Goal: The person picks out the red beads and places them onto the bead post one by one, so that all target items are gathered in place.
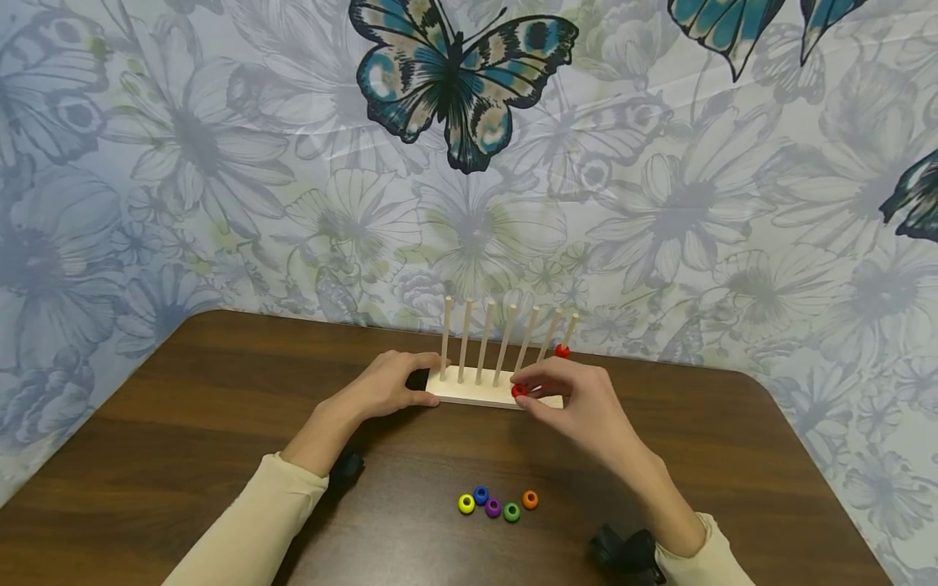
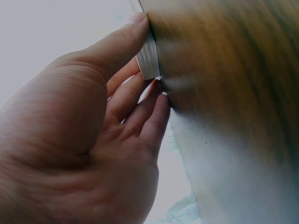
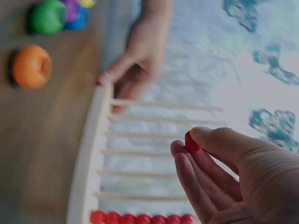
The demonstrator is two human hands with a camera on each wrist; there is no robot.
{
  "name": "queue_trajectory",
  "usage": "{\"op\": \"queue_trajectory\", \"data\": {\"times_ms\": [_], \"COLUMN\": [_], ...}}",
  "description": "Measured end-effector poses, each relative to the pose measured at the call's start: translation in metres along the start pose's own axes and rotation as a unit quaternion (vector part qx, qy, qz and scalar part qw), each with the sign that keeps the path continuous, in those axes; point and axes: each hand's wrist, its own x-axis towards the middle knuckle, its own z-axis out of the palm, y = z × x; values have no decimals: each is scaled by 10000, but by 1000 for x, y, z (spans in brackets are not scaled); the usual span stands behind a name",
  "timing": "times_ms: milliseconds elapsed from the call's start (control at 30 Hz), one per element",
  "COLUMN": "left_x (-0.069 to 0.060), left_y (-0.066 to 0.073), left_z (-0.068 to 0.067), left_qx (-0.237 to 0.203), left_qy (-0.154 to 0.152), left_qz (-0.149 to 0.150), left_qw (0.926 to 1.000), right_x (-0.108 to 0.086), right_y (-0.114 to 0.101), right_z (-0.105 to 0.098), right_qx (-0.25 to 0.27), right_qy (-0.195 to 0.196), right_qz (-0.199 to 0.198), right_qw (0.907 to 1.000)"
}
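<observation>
A pale wooden peg rack point(image 1: 472, 394) with a row of several upright pegs stands toward the back of the table. My left hand point(image 1: 381, 389) grips its left end, thumb at the front edge and fingers behind. Between thumb and fingertips my right hand point(image 1: 589, 407) pinches a red bead point(image 3: 190, 143), held in front of the rack's right part and apart from the pegs in the right wrist view. Several red beads point(image 3: 142, 219) are threaded on the rightmost peg. In the left wrist view, the rack's end point(image 2: 148, 60) shows by the left thumb.
Nearer me on the brown table point(image 1: 220, 431) lie loose beads: yellow point(image 1: 466, 504), blue point(image 1: 480, 495), purple point(image 1: 493, 508), green point(image 1: 511, 512) and orange point(image 1: 530, 500). A wall covering with flowers and butterflies point(image 1: 469, 228) rises behind the table's back edge.
</observation>
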Motion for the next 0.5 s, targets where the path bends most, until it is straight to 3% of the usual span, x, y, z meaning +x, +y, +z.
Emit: {"op": "queue_trajectory", "data": {"times_ms": [233, 500], "left_x": [1, 1], "left_y": [0, 0], "left_z": [0, 0], "left_qx": [47, 43], "left_qy": [-1, 52], "left_qz": [25, 68], "left_qw": [10000, 10000], "right_x": [0, 3], "right_y": [-1, -1], "right_z": [-31, -50], "right_qx": [-256, -282], "right_qy": [893, 1620], "right_qz": [65, -207], "right_qw": [9957, 9862]}}
